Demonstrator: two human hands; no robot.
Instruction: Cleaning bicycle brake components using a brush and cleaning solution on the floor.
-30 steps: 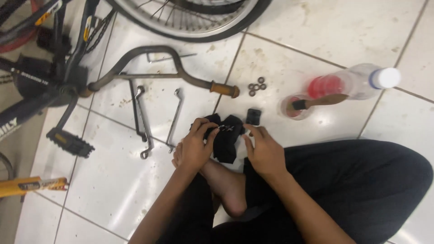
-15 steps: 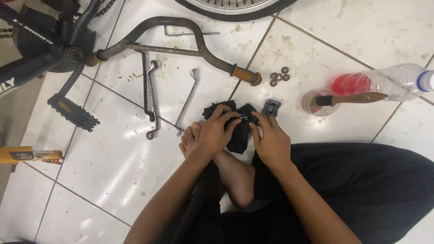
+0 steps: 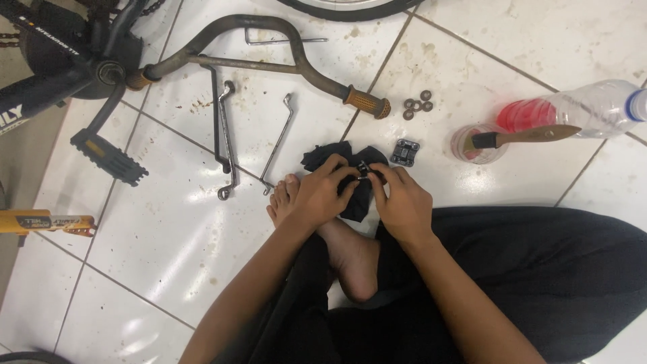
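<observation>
Both hands, left hand (image 3: 319, 195) and right hand (image 3: 403, 205), pinch a small metal part (image 3: 364, 170) over a black rag (image 3: 345, 162), just beside the black clamp (image 3: 406, 152) on the floor.

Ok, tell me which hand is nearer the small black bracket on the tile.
Right. The right hand lies just below the small black bracket; the left hand is farther off, on the black cloth.
</observation>
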